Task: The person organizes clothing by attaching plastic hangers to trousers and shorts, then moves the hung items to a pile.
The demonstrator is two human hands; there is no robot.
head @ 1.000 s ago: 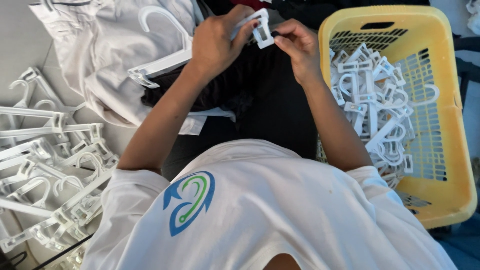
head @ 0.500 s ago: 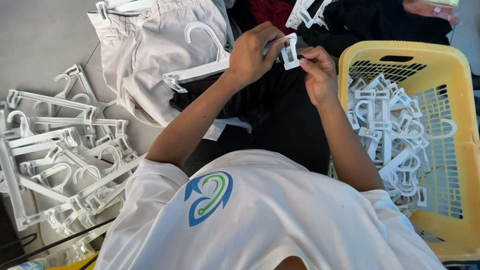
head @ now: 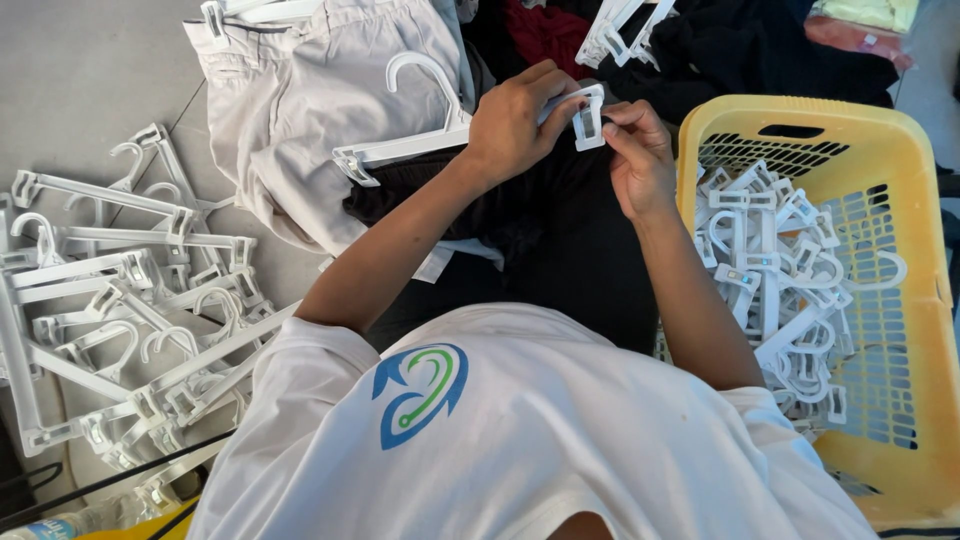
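Head view: our left hand [head: 515, 125] grips a white clip hanger [head: 455, 135] while our right hand [head: 640, 155] pinches its end clip [head: 588, 115], best squeezed squarely over the dark garment [head: 540, 215].

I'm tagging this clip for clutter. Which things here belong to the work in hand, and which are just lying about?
In hand:
- left hand gripping the white clip hanger
- right hand at the hanger's end clip
- black garment under the hanger

Lying about:
- yellow basket of white clips
- pile of white hangers on the floor
- beige trousers
- red cloth
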